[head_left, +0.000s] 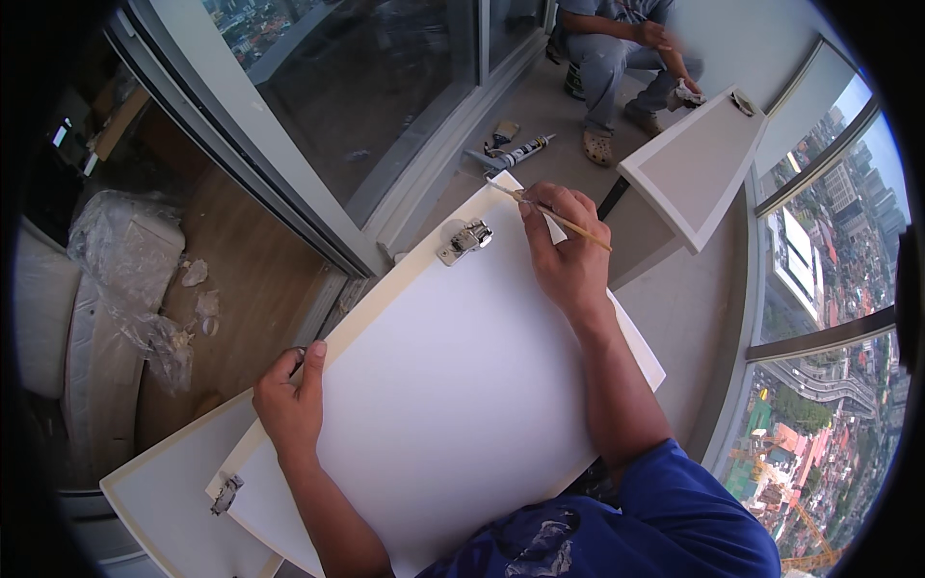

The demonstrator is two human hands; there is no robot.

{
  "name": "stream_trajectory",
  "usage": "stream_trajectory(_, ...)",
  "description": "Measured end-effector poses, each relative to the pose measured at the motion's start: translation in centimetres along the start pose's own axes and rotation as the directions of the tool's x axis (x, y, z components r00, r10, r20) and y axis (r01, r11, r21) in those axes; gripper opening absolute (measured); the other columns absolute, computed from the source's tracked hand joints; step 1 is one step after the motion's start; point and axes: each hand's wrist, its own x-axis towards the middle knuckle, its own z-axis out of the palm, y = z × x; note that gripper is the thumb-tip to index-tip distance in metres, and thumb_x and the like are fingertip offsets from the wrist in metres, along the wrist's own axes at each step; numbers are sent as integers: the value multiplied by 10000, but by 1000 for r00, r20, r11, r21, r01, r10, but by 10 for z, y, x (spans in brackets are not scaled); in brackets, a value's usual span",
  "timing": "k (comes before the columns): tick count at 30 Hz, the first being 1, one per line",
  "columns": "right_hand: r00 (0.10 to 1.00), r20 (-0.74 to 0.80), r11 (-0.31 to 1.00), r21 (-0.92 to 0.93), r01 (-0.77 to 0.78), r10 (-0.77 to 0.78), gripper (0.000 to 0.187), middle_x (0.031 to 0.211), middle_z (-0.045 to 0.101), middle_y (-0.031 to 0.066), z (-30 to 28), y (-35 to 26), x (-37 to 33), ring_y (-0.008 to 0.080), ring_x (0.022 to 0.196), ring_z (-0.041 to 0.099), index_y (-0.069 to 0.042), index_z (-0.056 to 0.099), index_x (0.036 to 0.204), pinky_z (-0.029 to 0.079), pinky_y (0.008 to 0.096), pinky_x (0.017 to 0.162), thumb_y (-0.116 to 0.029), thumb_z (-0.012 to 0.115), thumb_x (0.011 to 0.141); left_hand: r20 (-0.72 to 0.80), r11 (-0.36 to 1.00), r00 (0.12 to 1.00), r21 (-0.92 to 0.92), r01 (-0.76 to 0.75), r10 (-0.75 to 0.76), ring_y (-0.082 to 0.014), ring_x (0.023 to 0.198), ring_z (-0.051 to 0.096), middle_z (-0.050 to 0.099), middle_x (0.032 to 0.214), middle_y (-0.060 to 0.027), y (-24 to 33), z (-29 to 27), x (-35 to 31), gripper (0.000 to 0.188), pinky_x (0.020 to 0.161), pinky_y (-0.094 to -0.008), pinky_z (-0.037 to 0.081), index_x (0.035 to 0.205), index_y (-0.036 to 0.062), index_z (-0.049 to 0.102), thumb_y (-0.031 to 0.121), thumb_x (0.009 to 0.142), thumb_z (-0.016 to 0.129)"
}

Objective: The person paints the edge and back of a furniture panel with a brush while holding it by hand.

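A white cabinet door (453, 385) with a cream border strip lies across in front of me. Two metal hinges are on its left edge: an upper hinge (465, 241) and a lower hinge (226, 494). My left hand (292, 400) grips that edge between them, its thumb on the face; the other fingers are partly hidden. In my right hand (570, 246) is a thin paintbrush (586, 234) with a wooden handle, pinched between thumb and fingers. Its tip points left at the door's far corner; whether it touches, I cannot tell.
Another white panel (169, 472) lies below at left. Beyond are a caulking gun (523, 154), a wide brush (503, 133) and a seated person (617, 72) beside another white door (699, 169). Plastic-wrapped furniture (125, 260) stands indoors left; tall windows (829, 405) line the right.
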Motion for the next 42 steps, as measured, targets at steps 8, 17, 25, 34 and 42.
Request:
stream_trajectory(8,973,170,962,195,-190,158,128,1046,790,83,-2,-13,-8,273,1106,648,-54,759,1090,565,411,888,-96,770,969,-11,1000,1000,-11,-7,7,-355,708,665,711,770,-196,-3,1,0,528,716,-436,522,908,-30,753,493,980,775)
stream_trajectory(17,989,33,988,56,-143,141,122,1025,791,73,-5,-1,0,297,1025,664,-70,745,1103,549,416,910,-117,755,991,-6,1000,1000,24,-17,18,-373,735,681,724,797,-203,-2,0,1,519,731,-441,527,923,-30,757,486,978,777)
stream_trajectory(25,994,-63,996,-13,-94,93,119,988,786,77,-7,8,4,315,973,684,-85,728,1104,504,426,1013,-113,741,988,-7,999,999,17,-32,32,-365,714,657,711,781,-198,-2,0,1,529,722,-441,521,914,-36,744,488,981,775)
stream_trajectory(34,999,-25,1000,-12,-26,26,133,1008,782,64,-4,6,2,297,896,696,-79,724,1098,500,435,1028,-55,734,968,0,1000,1000,10,-13,13,-350,708,654,707,770,-198,-1,0,0,518,724,-437,519,916,-33,752,480,991,766)
stream_trajectory(42,997,-28,996,-49,75,-77,159,1005,786,69,-5,2,2,281,887,714,-66,705,1086,498,434,1029,-12,731,939,4,1000,1000,12,2,-2,-352,736,688,730,791,-196,-1,0,1,510,744,-441,532,934,-29,768,478,987,770)
